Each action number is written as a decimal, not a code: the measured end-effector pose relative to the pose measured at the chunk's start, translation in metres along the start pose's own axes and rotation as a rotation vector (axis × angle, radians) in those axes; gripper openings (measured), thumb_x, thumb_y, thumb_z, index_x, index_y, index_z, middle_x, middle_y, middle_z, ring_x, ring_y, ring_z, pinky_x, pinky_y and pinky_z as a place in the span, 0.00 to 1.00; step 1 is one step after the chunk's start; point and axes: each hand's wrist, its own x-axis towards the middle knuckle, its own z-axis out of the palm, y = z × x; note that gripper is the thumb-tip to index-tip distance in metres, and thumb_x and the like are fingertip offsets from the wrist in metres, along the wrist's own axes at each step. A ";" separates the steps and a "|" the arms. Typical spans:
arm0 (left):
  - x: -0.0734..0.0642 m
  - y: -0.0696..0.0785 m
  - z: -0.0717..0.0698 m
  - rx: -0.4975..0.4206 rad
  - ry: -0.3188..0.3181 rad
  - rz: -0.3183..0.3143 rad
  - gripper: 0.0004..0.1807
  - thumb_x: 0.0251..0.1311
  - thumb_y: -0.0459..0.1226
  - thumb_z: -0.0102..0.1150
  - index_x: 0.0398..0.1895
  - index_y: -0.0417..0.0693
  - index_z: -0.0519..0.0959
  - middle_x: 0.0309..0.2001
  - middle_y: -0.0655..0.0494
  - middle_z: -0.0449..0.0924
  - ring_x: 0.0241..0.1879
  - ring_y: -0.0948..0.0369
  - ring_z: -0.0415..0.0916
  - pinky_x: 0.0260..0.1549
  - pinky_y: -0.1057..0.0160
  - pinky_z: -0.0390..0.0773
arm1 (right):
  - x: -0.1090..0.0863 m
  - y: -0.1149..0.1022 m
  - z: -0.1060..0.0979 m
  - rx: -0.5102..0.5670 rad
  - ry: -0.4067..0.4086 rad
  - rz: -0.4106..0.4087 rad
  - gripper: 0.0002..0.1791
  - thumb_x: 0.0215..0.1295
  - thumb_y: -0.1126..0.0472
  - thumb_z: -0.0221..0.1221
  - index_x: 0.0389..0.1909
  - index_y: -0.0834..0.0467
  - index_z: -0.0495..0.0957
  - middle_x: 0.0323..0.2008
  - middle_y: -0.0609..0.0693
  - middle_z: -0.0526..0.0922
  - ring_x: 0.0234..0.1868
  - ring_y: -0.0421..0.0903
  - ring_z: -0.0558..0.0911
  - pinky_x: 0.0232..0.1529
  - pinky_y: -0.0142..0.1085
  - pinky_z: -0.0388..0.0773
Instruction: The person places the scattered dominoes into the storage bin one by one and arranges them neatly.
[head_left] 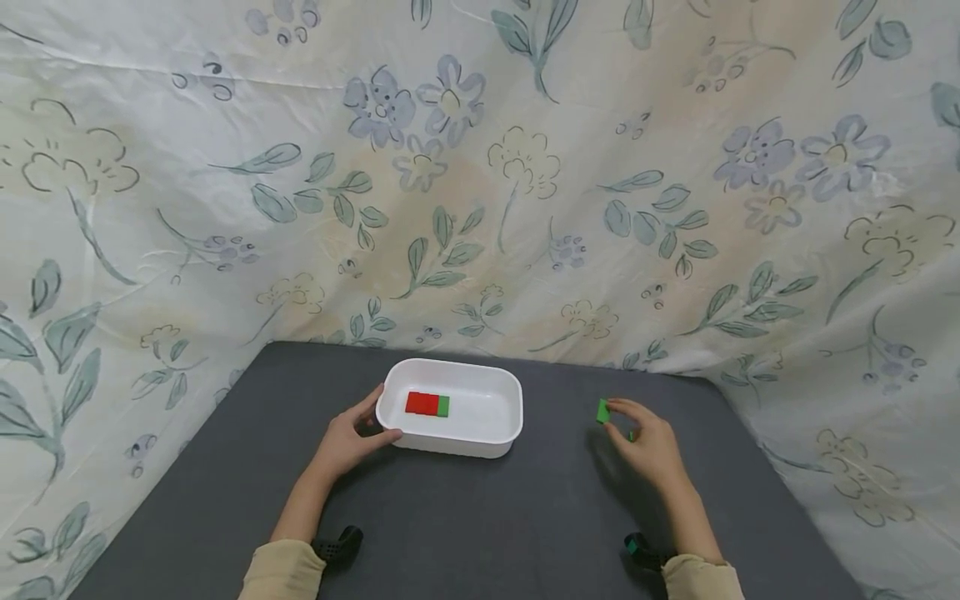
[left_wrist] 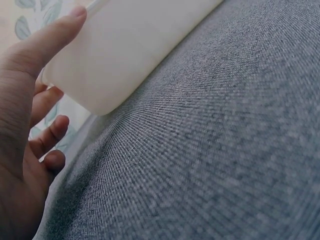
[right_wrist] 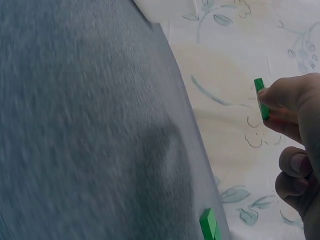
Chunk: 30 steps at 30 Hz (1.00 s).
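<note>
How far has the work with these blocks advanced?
Apparently done: red and green blocks lie in the white tray. In hand: the right hand pinches another green block, while the left hand holds the tray. Probably left: placing that block, then the green piece or pieces on the table.

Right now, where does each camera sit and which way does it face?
Head: on the head, facing forward and down at the white container; sleeves, left hand and right hand show.
Left wrist: on that wrist, facing the container's outside; left hand shows.
Right wrist: on that wrist, facing the pinched green block; right hand shows.
Shared: head and right wrist show that block.
</note>
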 end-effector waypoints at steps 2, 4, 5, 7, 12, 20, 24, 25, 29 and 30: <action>0.000 0.000 0.001 -0.002 0.002 0.000 0.54 0.57 0.53 0.79 0.84 0.56 0.61 0.65 0.46 0.77 0.55 0.51 0.68 0.47 0.51 0.69 | 0.001 -0.004 0.002 0.006 -0.005 -0.012 0.19 0.68 0.62 0.71 0.59 0.59 0.86 0.61 0.59 0.85 0.11 0.33 0.61 0.16 0.33 0.64; 0.000 0.000 0.002 -0.004 0.003 0.002 0.54 0.57 0.53 0.80 0.84 0.56 0.61 0.64 0.46 0.77 0.55 0.51 0.68 0.47 0.51 0.69 | 0.002 -0.009 0.003 0.020 -0.008 -0.023 0.19 0.67 0.63 0.72 0.58 0.59 0.86 0.60 0.58 0.86 0.11 0.32 0.61 0.16 0.33 0.64; 0.000 0.000 0.002 -0.005 0.004 0.003 0.54 0.57 0.53 0.80 0.84 0.55 0.61 0.64 0.46 0.77 0.55 0.51 0.68 0.47 0.51 0.68 | 0.004 -0.011 0.005 0.026 -0.010 -0.024 0.19 0.67 0.63 0.72 0.58 0.58 0.86 0.60 0.58 0.86 0.11 0.32 0.61 0.16 0.33 0.65; 0.001 -0.001 0.002 -0.008 0.004 0.007 0.54 0.57 0.53 0.80 0.84 0.55 0.61 0.62 0.46 0.77 0.54 0.51 0.67 0.47 0.51 0.68 | 0.006 -0.014 0.008 0.036 -0.017 -0.027 0.19 0.67 0.64 0.72 0.58 0.59 0.87 0.60 0.58 0.86 0.12 0.32 0.61 0.17 0.33 0.65; 0.001 -0.003 0.002 -0.004 0.005 0.012 0.55 0.57 0.54 0.80 0.84 0.55 0.61 0.61 0.46 0.78 0.55 0.51 0.67 0.48 0.51 0.68 | 0.014 -0.022 0.017 0.057 -0.043 -0.020 0.19 0.67 0.63 0.72 0.59 0.59 0.86 0.61 0.57 0.85 0.13 0.34 0.63 0.19 0.33 0.67; 0.001 -0.003 0.001 0.003 0.008 0.012 0.55 0.56 0.54 0.80 0.84 0.55 0.61 0.60 0.46 0.78 0.54 0.52 0.68 0.47 0.52 0.69 | 0.022 -0.040 0.027 0.117 -0.049 -0.046 0.19 0.68 0.62 0.71 0.59 0.58 0.86 0.62 0.56 0.85 0.12 0.35 0.65 0.18 0.33 0.68; 0.000 -0.003 0.001 -0.003 0.015 0.028 0.54 0.56 0.52 0.80 0.84 0.54 0.62 0.66 0.46 0.78 0.53 0.51 0.69 0.49 0.51 0.70 | 0.026 -0.049 0.032 0.107 -0.050 -0.039 0.19 0.67 0.61 0.72 0.59 0.57 0.86 0.61 0.55 0.85 0.12 0.35 0.65 0.18 0.33 0.67; 0.000 -0.003 0.001 -0.003 0.016 0.032 0.54 0.56 0.52 0.80 0.84 0.54 0.62 0.68 0.45 0.77 0.53 0.51 0.69 0.49 0.51 0.70 | 0.027 -0.052 0.033 0.105 -0.051 -0.037 0.19 0.67 0.61 0.72 0.59 0.56 0.87 0.61 0.55 0.85 0.13 0.35 0.65 0.19 0.32 0.67; -0.001 -0.002 0.001 -0.007 0.015 0.032 0.54 0.56 0.51 0.80 0.84 0.54 0.62 0.67 0.45 0.78 0.53 0.51 0.69 0.49 0.51 0.70 | 0.030 -0.061 0.038 0.116 -0.056 -0.044 0.19 0.67 0.60 0.72 0.58 0.56 0.87 0.61 0.54 0.86 0.13 0.35 0.66 0.19 0.32 0.68; -0.001 -0.001 0.001 -0.007 0.015 0.031 0.54 0.56 0.51 0.81 0.84 0.54 0.62 0.66 0.46 0.78 0.53 0.51 0.69 0.49 0.51 0.70 | 0.031 -0.064 0.039 0.119 -0.056 -0.047 0.19 0.67 0.60 0.72 0.58 0.56 0.87 0.61 0.54 0.86 0.13 0.35 0.66 0.19 0.32 0.68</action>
